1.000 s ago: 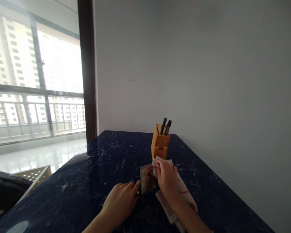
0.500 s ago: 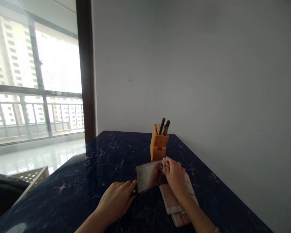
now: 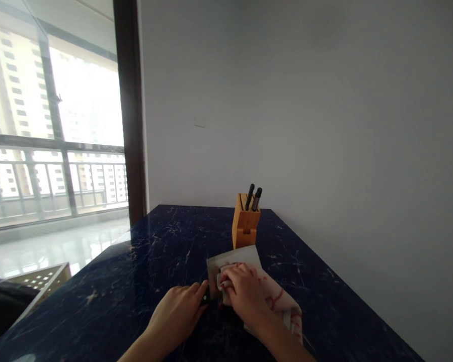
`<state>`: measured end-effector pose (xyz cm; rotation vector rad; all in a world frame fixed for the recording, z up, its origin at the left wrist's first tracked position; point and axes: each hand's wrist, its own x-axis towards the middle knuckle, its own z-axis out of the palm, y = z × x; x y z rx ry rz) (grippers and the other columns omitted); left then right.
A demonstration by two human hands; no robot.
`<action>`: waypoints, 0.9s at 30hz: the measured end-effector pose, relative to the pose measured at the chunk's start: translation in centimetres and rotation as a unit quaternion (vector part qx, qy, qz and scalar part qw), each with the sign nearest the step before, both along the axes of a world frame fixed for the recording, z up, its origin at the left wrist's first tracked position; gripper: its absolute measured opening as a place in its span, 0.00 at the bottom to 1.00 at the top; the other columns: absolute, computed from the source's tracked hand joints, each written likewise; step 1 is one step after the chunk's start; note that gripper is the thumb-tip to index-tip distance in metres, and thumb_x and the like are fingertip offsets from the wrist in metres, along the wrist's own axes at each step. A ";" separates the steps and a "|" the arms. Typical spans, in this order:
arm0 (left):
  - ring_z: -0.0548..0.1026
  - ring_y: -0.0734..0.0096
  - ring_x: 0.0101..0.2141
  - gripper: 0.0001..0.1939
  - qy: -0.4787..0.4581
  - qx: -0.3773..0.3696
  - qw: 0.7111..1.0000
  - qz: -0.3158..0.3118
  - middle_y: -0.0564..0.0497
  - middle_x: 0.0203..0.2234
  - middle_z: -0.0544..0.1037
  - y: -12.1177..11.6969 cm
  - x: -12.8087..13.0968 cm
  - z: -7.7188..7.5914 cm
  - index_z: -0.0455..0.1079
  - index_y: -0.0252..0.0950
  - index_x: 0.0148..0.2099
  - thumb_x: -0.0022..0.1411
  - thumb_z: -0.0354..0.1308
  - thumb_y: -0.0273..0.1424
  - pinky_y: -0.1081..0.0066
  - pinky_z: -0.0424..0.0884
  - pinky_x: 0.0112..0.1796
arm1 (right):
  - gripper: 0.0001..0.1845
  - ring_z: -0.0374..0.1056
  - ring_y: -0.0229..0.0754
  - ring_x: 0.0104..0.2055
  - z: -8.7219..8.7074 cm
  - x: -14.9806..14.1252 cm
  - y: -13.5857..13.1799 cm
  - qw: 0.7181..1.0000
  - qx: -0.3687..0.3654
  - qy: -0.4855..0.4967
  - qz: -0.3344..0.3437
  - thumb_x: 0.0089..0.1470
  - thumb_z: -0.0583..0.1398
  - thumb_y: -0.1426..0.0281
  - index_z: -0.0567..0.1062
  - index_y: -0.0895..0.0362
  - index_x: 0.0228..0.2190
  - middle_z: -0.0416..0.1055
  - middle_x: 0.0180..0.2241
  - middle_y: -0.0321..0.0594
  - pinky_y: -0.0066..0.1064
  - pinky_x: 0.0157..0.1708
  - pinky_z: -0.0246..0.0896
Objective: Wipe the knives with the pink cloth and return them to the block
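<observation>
Two black handles (image 3: 249, 197) in wooden block (image 3: 246, 220), cleaver (image 3: 242, 255), cloth (image 3: 281, 300)

The left hand (image 3: 178, 307) closes its fingers round the black riveted handle (image 3: 205, 297) of a broad metal cleaver (image 3: 245, 255), whose blade extends toward two o'clock from there. The right hand (image 3: 245, 289) presses a white, red-patterned cloth (image 3: 279, 296) against the blade near the handle; the cloth trails toward four o'clock. At twelve o'clock, just beyond the blade, a light wooden knife block (image 3: 246, 223) with two black-handled tools stands on the dark blue marbled surface (image 3: 166, 241).
</observation>
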<state>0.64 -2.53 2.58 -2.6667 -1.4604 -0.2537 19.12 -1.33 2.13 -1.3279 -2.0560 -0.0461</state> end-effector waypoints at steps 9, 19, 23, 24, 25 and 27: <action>0.73 0.62 0.37 0.20 -0.010 0.006 1.000 -0.004 0.46 0.39 0.75 0.3 -0.2 -0.4 0.58 0.37 0.57 0.62 0.44 0.31 0.65 0.67 0.37 | 0.10 0.60 0.40 0.39 0.4 0.0 -0.5 0.997 -0.011 -0.044 0.059 0.45 0.54 0.79 0.68 0.52 0.26 0.71 0.32 0.30 0.33 0.41 0.43; 0.74 0.60 0.37 0.21 -0.004 0.002 1.000 0.003 0.45 0.38 0.74 0.3 -0.2 -0.2 0.58 0.36 0.58 0.63 0.42 0.33 0.64 0.68 0.37 | 0.13 0.61 0.42 0.37 0.5 4.2 1.3 0.994 -0.016 -0.078 -0.070 0.44 0.53 0.81 0.71 0.53 0.27 0.72 0.31 0.34 0.34 0.37 0.42; 0.74 0.61 0.38 0.22 -0.007 -0.008 1.000 0.004 0.45 0.39 0.74 0.1 -0.2 0.0 0.58 0.37 0.58 0.63 0.42 0.33 0.65 0.67 0.39 | 0.14 0.62 0.43 0.38 0.5 5.8 1.9 0.985 -0.020 -0.106 -0.133 0.45 0.54 0.80 0.72 0.51 0.31 0.73 0.34 0.35 0.34 0.36 0.43; 0.73 0.61 0.38 0.22 -0.009 -0.009 1.000 0.002 0.45 0.39 0.74 0.1 -0.2 0.1 0.57 0.37 0.58 0.63 0.42 0.34 0.65 0.67 0.39 | 0.14 0.62 0.43 0.38 0.4 6.1 2.0 0.982 -0.021 -0.112 -0.149 0.44 0.54 0.80 0.72 0.51 0.31 0.73 0.34 0.35 0.34 0.36 0.44; 0.73 0.60 0.38 0.22 -0.010 -0.010 1.000 0.001 0.45 0.39 0.74 0.0 -0.3 0.2 0.57 0.37 0.58 0.63 0.41 0.34 0.65 0.67 0.39 | 0.15 0.62 0.44 0.38 0.3 6.3 2.1 0.980 -0.022 -0.116 -0.162 0.44 0.54 0.81 0.72 0.51 0.31 0.73 0.34 0.35 0.34 0.35 0.43; 0.74 0.61 0.38 0.22 -0.012 -0.014 1.000 0.003 0.46 0.39 0.74 0.0 -0.3 0.3 0.57 0.37 0.58 0.63 0.42 0.34 0.65 0.67 0.38 | 0.15 0.62 0.44 0.38 0.2 6.7 2.2 0.975 -0.024 -0.119 -0.184 0.43 0.55 0.81 0.72 0.51 0.30 0.73 0.32 0.35 0.34 0.35 0.43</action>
